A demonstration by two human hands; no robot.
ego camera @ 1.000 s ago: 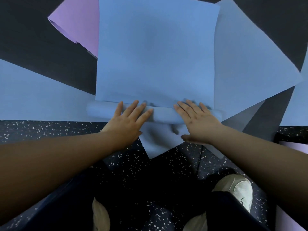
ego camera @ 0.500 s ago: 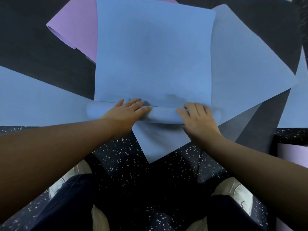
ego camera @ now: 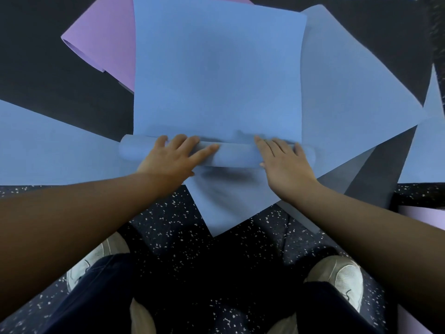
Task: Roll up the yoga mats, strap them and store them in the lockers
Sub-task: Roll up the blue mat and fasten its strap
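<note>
Blue foam fills most of the head view: a blue foam yoga mat (ego camera: 216, 68) is spread flat on the floor, its far end cut off by the top edge of the frame, and its near end is wound into a narrow blue roll (ego camera: 231, 154) lying crosswise. Parts of the roll are hidden under both hands, and a blurred shadow sits on the mat just beyond it. A lilac yoga mat (ego camera: 106, 39) is largely covered by the blue one, only its left side with a curled edge being seen. Several more pale blue mats (ego camera: 349, 92) are overlapped beneath and to the sides, their full outlines cut off or buried. A lilac strip at the right edge cannot be identified with certainty.

The left hand (ego camera: 173, 155) is laid on top of the roll left of its middle, fingers spread and nearly straight, pressed down on the foam. The right hand (ego camera: 284, 162) is laid on the roll towards its right end, fingers close together and fairly straight, the thumb tucked against the near side of the roll. Below, on the dark speckled floor (ego camera: 173, 227), dark trousers and two pale shoes (ego camera: 342, 278) are seen, partly hidden by the forearms.
</note>
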